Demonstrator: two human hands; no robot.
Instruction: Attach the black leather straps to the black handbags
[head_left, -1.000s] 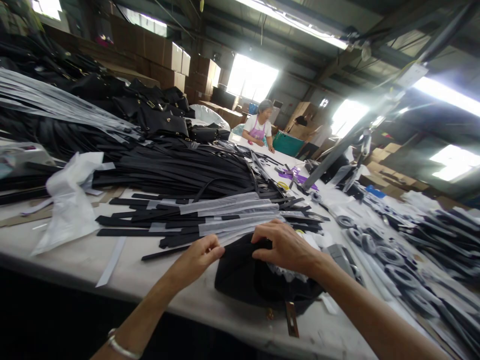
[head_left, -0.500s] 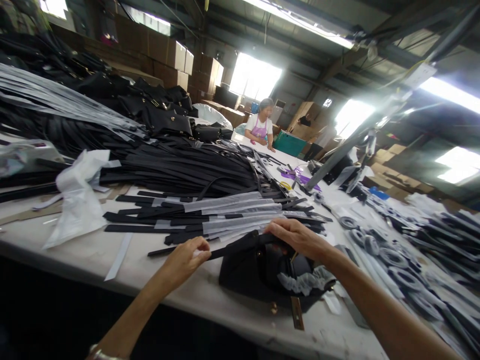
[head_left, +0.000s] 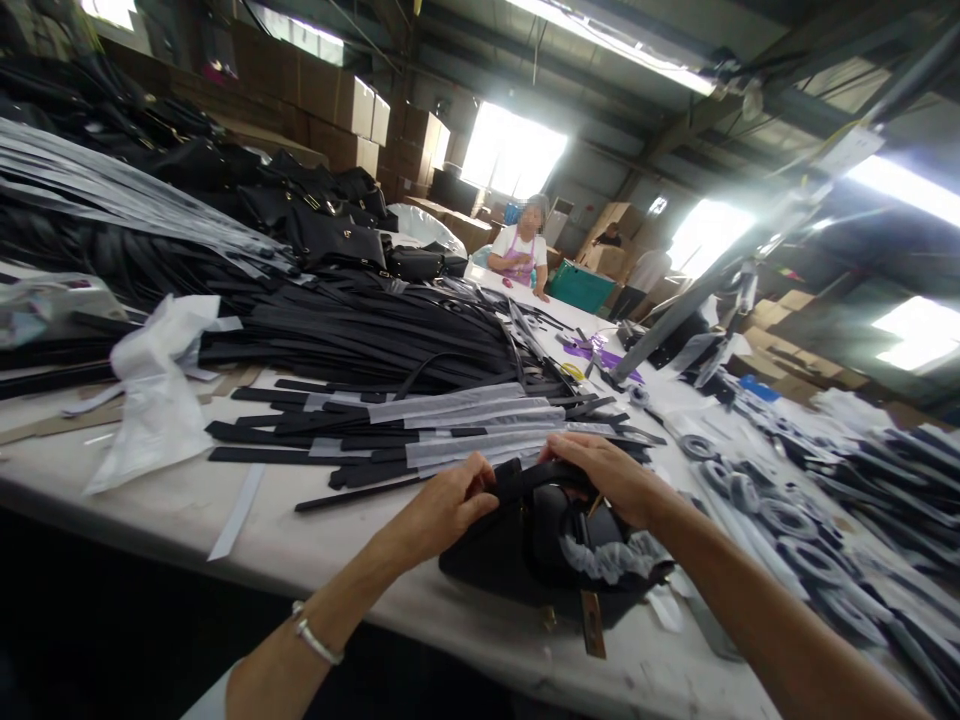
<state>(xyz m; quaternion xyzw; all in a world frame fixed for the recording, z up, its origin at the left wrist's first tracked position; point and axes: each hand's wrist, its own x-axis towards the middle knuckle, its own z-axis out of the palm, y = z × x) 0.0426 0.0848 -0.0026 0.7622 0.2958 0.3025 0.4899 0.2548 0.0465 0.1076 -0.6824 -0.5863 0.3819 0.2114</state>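
Note:
A black handbag (head_left: pixel 487 565) lies at the table's front edge, with a gold-coloured metal clasp piece (head_left: pixel 592 625) hanging down its front. Crumpled translucent wrapping (head_left: pixel 611 560) covers part of it. Across its top runs a black strap (head_left: pixel 541 476). At the upper left corner of the bag, my left hand (head_left: pixel 454 505) is closed, thumb and fingers pinching the strap. My right hand (head_left: pixel 600 470) curls over the strap from the right, some of its fingertips hidden behind it. Just beyond both hands lie black strips with white translucent wraps (head_left: pixel 480 440).
A large heap of black straps (head_left: pixel 375 335) fills the middle of the table (head_left: pixel 150 525). Black bags (head_left: pixel 330 235) are piled behind at left. Grey rolls (head_left: pixel 750 490) lie at right, near a slanted metal pole (head_left: pixel 675 310). Across the table sits another person (head_left: pixel 519 255).
My left hand has moved right, from out along the strap's left end to the bag's upper corner. My right hand stays on the strap. The other person has raised one arm.

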